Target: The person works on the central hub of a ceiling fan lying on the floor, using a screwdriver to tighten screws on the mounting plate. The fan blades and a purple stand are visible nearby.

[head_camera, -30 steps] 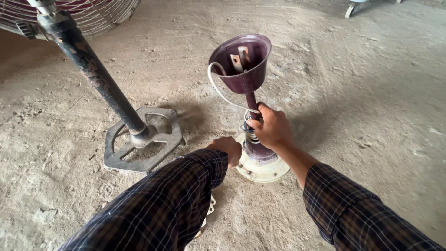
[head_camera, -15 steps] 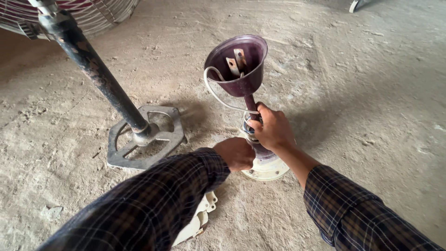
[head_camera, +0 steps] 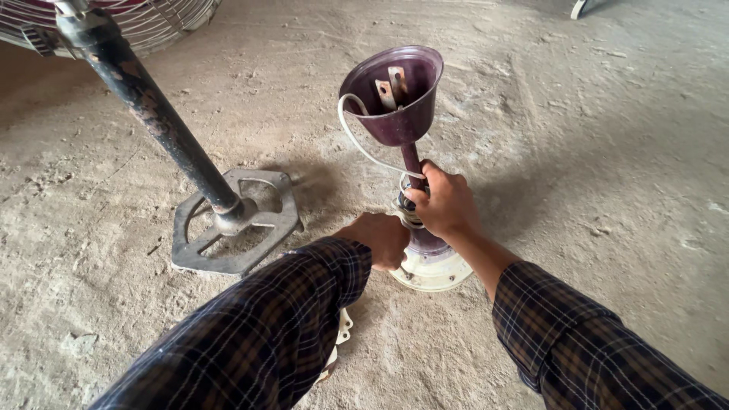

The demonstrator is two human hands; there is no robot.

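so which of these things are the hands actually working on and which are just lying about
In hand:
- maroon fan rod with cup, gripped by right hand
- cream motor housing, touched by left hand
- white wire

Lying about:
- pedestal fan stand and its metal base
- white part under the left sleeve

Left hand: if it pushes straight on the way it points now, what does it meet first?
Probably the fan motor's cream housing; the left hand looks already against it, though depth is unclear.
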